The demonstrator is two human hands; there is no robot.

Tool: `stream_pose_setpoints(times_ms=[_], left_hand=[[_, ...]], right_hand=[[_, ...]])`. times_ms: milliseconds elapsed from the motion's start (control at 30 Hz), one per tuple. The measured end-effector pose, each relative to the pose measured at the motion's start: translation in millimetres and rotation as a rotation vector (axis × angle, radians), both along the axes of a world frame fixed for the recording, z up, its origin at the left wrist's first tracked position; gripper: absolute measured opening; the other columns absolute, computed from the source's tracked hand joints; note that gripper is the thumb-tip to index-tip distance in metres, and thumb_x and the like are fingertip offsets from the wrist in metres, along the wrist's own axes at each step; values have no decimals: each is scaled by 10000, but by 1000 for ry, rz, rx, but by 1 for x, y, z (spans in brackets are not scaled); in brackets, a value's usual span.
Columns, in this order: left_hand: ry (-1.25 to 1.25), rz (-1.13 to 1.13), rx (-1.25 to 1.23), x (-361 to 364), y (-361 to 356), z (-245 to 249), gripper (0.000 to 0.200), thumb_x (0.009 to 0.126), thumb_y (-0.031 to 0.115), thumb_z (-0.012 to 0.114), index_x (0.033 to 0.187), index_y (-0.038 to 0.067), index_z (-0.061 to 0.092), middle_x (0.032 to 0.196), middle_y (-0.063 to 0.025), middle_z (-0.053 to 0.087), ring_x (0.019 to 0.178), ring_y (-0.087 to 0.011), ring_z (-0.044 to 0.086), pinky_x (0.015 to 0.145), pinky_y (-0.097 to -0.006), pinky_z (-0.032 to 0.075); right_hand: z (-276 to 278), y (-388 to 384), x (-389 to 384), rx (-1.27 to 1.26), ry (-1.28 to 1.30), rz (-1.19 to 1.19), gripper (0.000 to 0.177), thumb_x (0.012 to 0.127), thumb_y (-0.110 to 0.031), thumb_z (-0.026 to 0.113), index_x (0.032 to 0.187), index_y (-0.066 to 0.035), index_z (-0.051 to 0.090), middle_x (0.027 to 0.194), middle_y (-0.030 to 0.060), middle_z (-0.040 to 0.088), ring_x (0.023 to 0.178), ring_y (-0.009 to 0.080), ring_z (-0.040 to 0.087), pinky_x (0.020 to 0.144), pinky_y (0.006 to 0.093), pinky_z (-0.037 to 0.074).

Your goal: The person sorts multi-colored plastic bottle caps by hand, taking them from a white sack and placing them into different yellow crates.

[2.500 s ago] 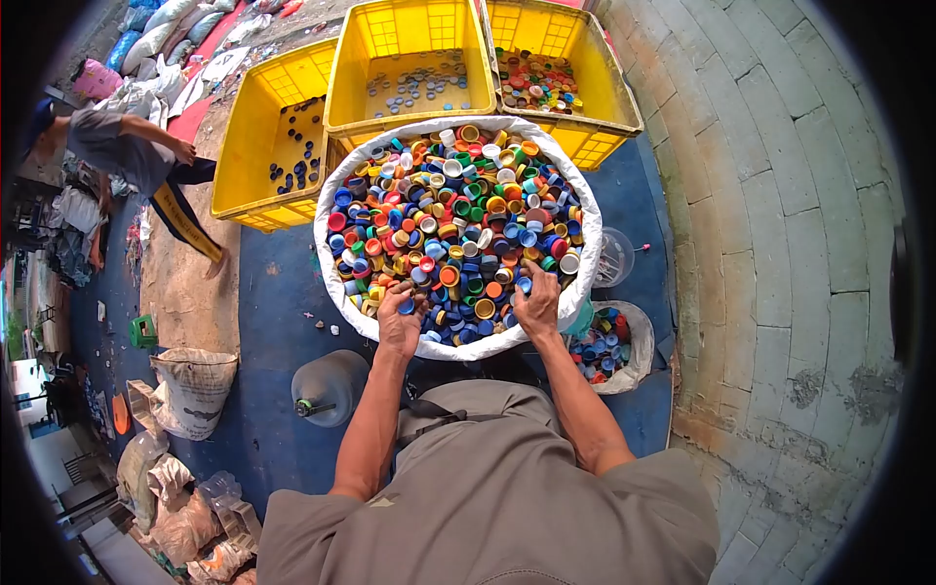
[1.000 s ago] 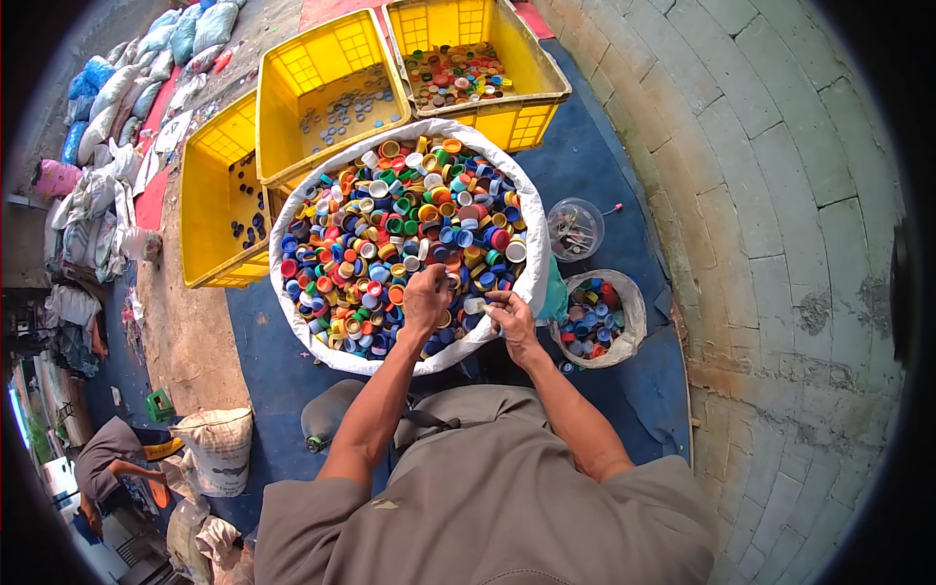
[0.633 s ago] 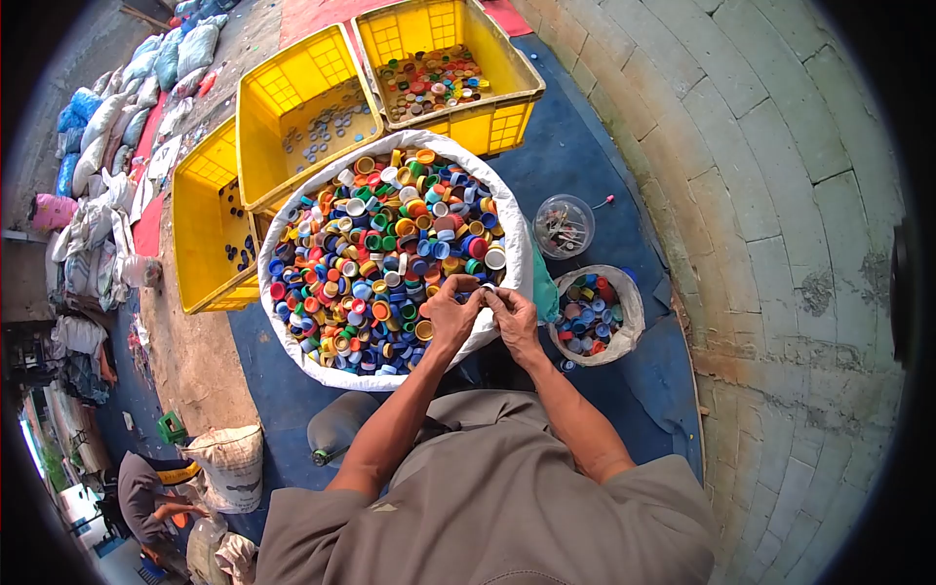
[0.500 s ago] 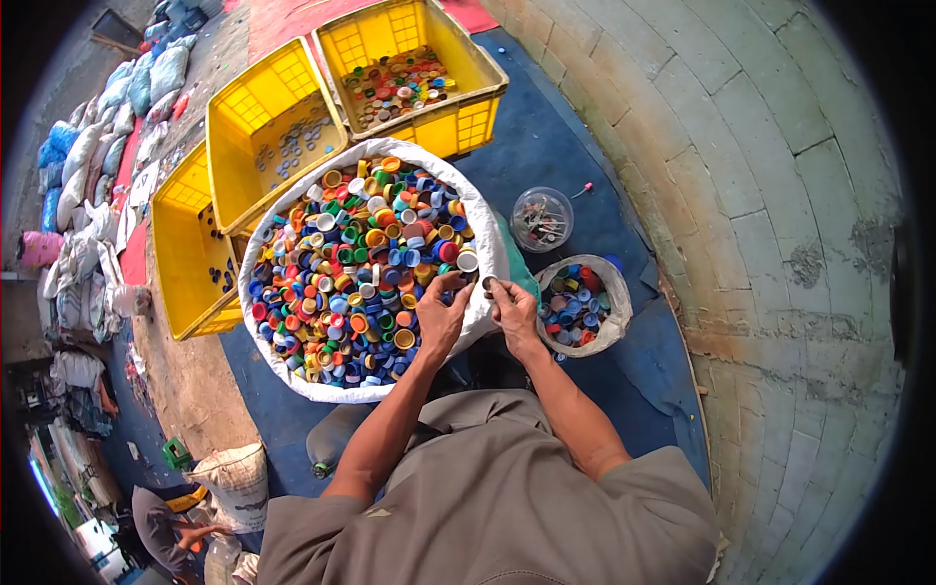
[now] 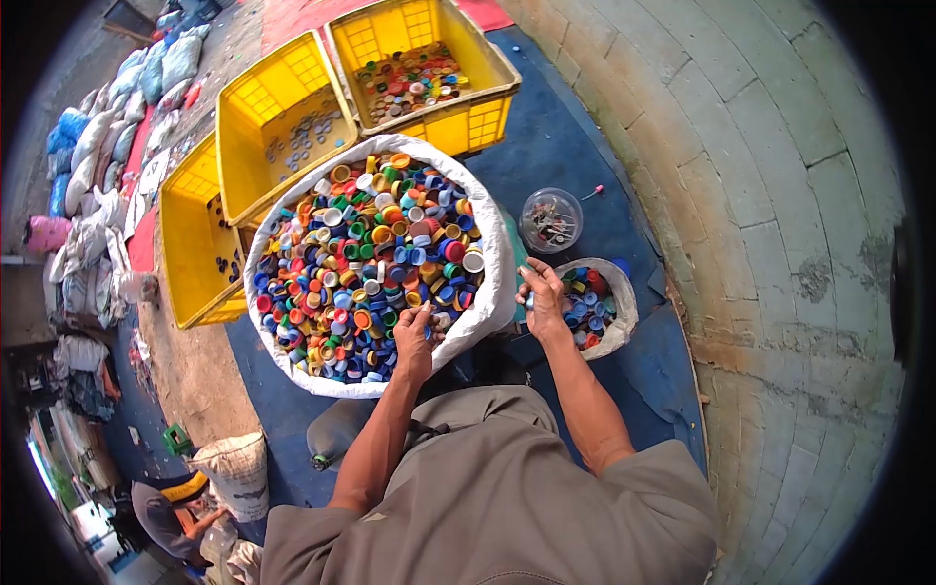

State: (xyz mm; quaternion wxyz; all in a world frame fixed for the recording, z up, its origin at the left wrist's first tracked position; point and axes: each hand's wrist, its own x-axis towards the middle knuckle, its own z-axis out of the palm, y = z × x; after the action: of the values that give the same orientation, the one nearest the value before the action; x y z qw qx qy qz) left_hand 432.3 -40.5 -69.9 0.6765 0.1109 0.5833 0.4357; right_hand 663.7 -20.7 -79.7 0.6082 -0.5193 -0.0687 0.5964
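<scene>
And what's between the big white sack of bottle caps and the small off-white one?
In the head view, the person's bare right hand and some teal-green material.

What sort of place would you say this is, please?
Probably a recycling or plastic-sorting yard: a round white fabric sack brims with multicoloured plastic caps, yellow rectangular plastic crates hold others, and stuffed pale sacks are piled beyond.

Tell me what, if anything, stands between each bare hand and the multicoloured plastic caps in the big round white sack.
Nothing visible separates the bare left hand from the multicoloured plastic caps beneath it. The thick white sack rim stands between the bare right hand and those caps.
</scene>
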Motion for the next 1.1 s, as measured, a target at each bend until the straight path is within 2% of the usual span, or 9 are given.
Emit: stream_pose_setpoints(times_ms=[267,333,433,600,667,700,800,1000,1100], left_hand=[[-421,198,36,-58,-9,7,306,939,303,544,1040,14,551,828,-43,600,696,-136,553,617,-257,466],[-449,243,34,-65,-12,15,357,939,340,535,1052,1,546,854,-62,598,723,-157,567,645,-272,481],[-496,313,22,-72,-16,32,440,936,402,520,1081,-13,537,926,-95,594,769,-188,583,684,-300,498],[-613,343,111,-92,-26,28,539,937,470,476,1131,-30,528,1061,-139,592,851,-214,594,756,-330,503],[-596,337,111,-98,-28,29,523,943,462,473,1126,-25,534,1054,-134,593,837,-206,592,758,-329,502],[-594,326,115,-100,-28,28,514,946,455,471,1126,-22,536,1052,-131,593,836,-204,592,759,-329,502],[-564,300,96,-104,-30,25,457,951,419,481,1114,-1,554,1006,-101,608,804,-183,589,739,-328,496],[-401,225,41,-100,-30,23,339,930,341,563,1065,31,589,912,-43,610,729,-116,565,672,-303,484],[-49,132,21,-89,-19,22,269,881,276,660,1017,51,605,865,-21,589,698,-77,540,597,-255,465]], right_hand=[[-4,27,-85,196,-664,418,429,740,-65,728,1138,-9,580,959,55,672,581,54,484,550,213,428],[-8,41,-101,334,-965,446,612,706,-63,747,1264,-29,497,1027,60,682,535,49,446,523,216,433],[-7,54,-118,333,-838,520,763,691,-62,752,1360,-46,386,1114,87,664,536,66,458,525,215,439],[-5,60,-132,393,-1058,574,841,674,-26,777,1389,-49,335,1179,170,611,545,120,545,549,264,483],[-4,59,-135,356,-1120,614,846,677,-46,783,1388,-39,327,1189,180,600,698,198,636,672,312,528],[-7,60,-137,407,-1192,614,823,688,-73,784,1376,-26,333,1184,185,598,952,286,645,839,368,524],[-10,61,-139,378,-1237,629,795,707,-87,775,1366,-17,335,1182,188,596,1121,331,574,932,396,492],[-13,64,-143,364,-1256,603,703,710,-124,789,1306,-46,424,1125,181,613,1036,321,610,855,396,515],[0,56,-139,374,-1259,519,674,707,-137,795,1279,-42,452,1027,160,624,961,314,621,808,408,516]])
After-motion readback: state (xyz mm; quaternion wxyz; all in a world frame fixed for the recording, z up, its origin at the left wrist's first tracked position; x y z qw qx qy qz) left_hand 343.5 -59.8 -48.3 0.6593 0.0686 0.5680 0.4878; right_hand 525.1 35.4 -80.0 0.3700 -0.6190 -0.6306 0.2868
